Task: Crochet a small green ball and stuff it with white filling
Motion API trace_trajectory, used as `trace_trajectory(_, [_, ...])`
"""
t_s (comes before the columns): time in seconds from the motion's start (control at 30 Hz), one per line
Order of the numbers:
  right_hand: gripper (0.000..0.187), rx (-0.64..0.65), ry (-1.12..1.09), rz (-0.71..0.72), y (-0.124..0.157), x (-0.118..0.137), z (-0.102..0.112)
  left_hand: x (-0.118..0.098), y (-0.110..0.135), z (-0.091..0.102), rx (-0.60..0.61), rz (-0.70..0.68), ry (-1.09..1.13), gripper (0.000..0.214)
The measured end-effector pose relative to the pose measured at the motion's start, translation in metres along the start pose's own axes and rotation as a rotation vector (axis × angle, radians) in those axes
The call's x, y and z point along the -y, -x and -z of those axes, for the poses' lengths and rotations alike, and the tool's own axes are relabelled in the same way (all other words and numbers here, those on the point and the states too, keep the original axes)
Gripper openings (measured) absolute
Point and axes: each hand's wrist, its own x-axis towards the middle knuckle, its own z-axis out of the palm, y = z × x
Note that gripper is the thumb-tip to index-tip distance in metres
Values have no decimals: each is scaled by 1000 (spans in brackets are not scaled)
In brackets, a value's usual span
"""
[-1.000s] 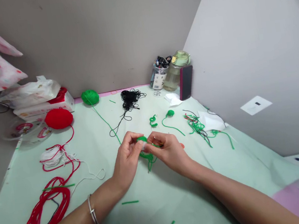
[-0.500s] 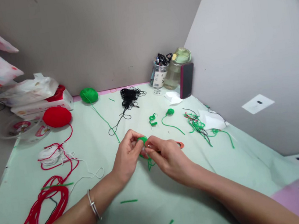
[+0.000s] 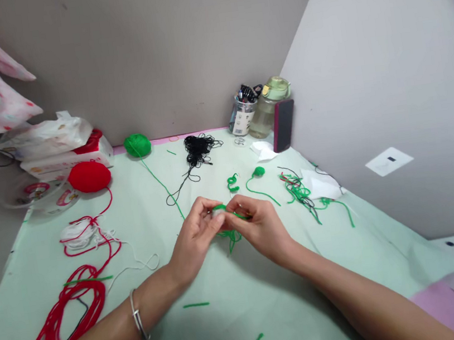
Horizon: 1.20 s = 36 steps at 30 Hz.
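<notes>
Close together over the middle of the table, both my hands work at a small piece of green crochet (image 3: 219,209). My left hand (image 3: 196,236) is closed on it, with thumb and fingers pinching its left side. Fingers and thumb of my right hand (image 3: 260,227) are pinched at its right side, where a bit of green yarn (image 3: 239,216) shows between them. Loose green strands (image 3: 232,239) hang below the fingers. Much of the piece is hidden by my fingers. A green yarn ball (image 3: 138,145) at the back trails a strand towards my left hand.
Black yarn (image 3: 199,150), a small green crocheted ball (image 3: 258,172) and tangled scraps (image 3: 300,190) lie beyond my hands. To the left are a red yarn ball (image 3: 90,176), white yarn (image 3: 79,236) and a red coil (image 3: 65,322). A bottle (image 3: 262,120) and phone (image 3: 284,125) stand at back right.
My right hand has turned and shifted slightly right, drawing green yarn between its fingers. The orange-edged thing beside it is now out of sight. My left hand stays on the crochet piece.
</notes>
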Motion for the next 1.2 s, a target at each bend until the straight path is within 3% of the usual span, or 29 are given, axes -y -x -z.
trace_trajectory(0.23, [21,158,11,60,7,8,18,-3,-6,3,21,22,-64,15])
trace_trajectory(0.43, [17,211,199,146,17,8,2,-2,-10,-1,-112,64,-152,13])
trace_trajectory(0.53, [16,239,237,124,11,4,-2,3,-13,4,-128,101,-137,14])
trace_trajectory(0.63, [21,183,261,135,0,0,3,8,-15,10,-155,111,-106,15])
trace_trajectory(0.8, [30,-11,179,274,-6,-4,13,9,-12,12,-176,102,-78,15])
trace_trajectory(0.9, [37,-16,51,334,-4,-5,14,7,-11,9,-171,106,-76,15])
trace_trajectory(0.97, [40,23,-110,290,-4,-5,17,6,-10,8,-173,110,-74,15])
trace_trajectory(1.1, [46,228,-539,21,-9,-6,22,2,-7,4,-156,121,-76,16])
trace_trajectory(1.2, [39,232,-524,-56,-12,-7,21,1,-4,0,-146,112,-78,17])
